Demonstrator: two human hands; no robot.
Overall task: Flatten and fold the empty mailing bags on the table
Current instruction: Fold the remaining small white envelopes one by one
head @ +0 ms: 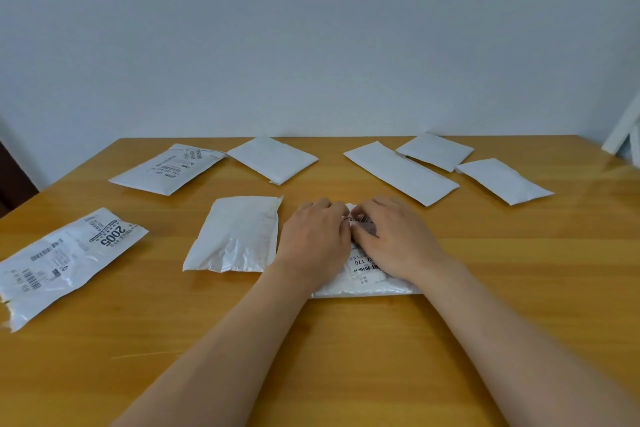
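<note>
A white mailing bag with a printed label [363,267] lies on the wooden table [346,340] in front of me, mostly covered by both hands. My left hand [313,239] and my right hand [394,239] rest on it side by side, fingers curled at its far edge, pinching the plastic there. Another white bag [235,236] lies just left of my left hand. A labelled bag marked 2005 [65,260] lies flat at the left edge.
Along the far side lie a labelled bag [166,168], a folded white bag [273,159], a long folded bag [401,173] and two smaller folded bags [434,151] [504,180]. A white object [623,135] leans at the right wall.
</note>
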